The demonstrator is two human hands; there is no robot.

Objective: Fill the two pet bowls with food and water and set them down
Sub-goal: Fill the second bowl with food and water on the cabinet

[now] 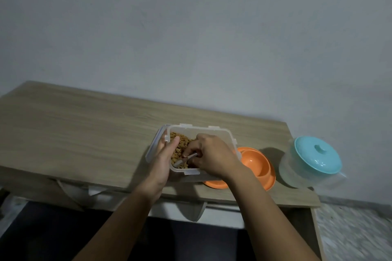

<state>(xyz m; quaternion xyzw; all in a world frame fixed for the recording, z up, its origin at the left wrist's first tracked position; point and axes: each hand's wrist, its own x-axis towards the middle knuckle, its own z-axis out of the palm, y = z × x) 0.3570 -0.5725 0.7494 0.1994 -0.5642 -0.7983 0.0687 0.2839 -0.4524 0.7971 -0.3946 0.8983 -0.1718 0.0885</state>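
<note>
A clear plastic food container [214, 132] holding brown kibble [180, 143] sits on the wooden table [84, 133]. My left hand [162, 159] grips the container's left wall, thumb over the rim. Inside the container, my right hand [210, 154] is closed on a small white scoop [185, 159] that lies in the kibble. An orange double pet bowl [254, 165] stands just right of the container, partly hidden by my right wrist; its visible well looks empty. A clear water jug with a turquoise lid [316, 155] stands at the table's right end.
The container's lid [153, 146] seems to lie under or beside its left side. The table stands against a grey wall [191, 38]. Its front edge runs below my wrists, with a dark gap underneath. Speckled floor [350, 229] shows at the lower right.
</note>
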